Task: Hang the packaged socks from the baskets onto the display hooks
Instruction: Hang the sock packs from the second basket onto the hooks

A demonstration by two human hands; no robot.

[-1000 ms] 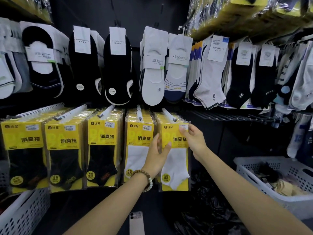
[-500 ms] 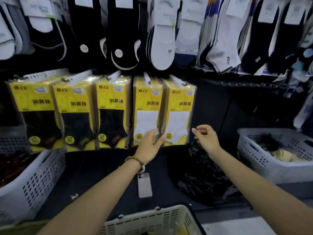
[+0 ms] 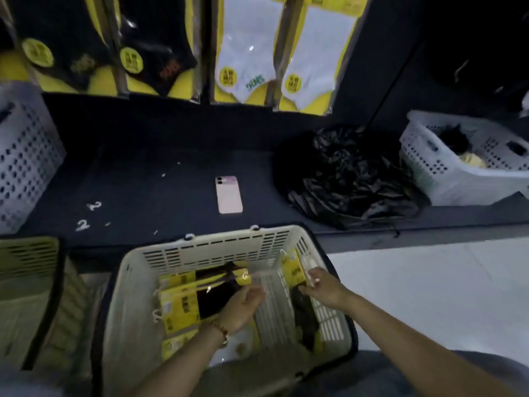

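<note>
Far left of the hands: a white plastic basket full of holes (image 3: 25, 156). Under both hands: a cream plastic basket with slots (image 3: 206, 250). Inside it, just left of the left hand (image 3: 243, 306): flat yellow packs of black socks (image 3: 183, 305). Stretched out over them, blurry, holding nothing. Next, the right hand (image 3: 325, 289), loose and wide too, just beside one yellow pack (image 3: 292, 270) leaning on the basket wall; touching or not, cannot tell. Up past the right hand: a crumpled black plastic bag (image 3: 349, 179).

cream slotted basket (image 3: 217, 255) with yellow-and-black sock packs (image 3: 183, 303), pink phone (image 3: 229, 194) on dark navy shelf (image 3: 137, 179).
</note>
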